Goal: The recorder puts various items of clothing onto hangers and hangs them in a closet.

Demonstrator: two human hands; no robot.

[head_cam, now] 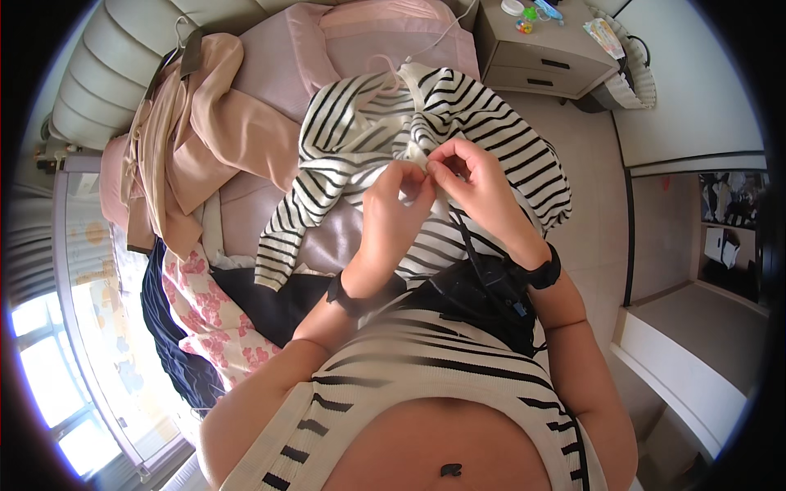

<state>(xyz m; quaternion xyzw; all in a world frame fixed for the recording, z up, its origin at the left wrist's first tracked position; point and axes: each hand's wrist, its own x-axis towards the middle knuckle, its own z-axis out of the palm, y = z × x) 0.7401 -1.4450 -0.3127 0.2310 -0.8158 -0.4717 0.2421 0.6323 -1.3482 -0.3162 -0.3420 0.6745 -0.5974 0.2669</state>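
Note:
A black-and-white striped knit top (516,138) lies on the bed in front of me, its sleeves spread to both sides. A pink hanger (385,66) shows at its neck opening. My left hand (399,202) and my right hand (470,175) meet at the garment's front, pinching the cream edge of its fabric between thumbs and fingers. The fingertips nearly touch each other. Whatever small detail sits between them is hidden by the fingers. Both wrists wear dark bands.
Beige clothing (227,132) on a hanger lies to the left over pink bedding (264,67). Floral cloth (209,307) and dark garments (258,294) are nearer me. A nightstand (528,61) holding small items stands at the back right. Black straps or cables (491,276) hang at my waist.

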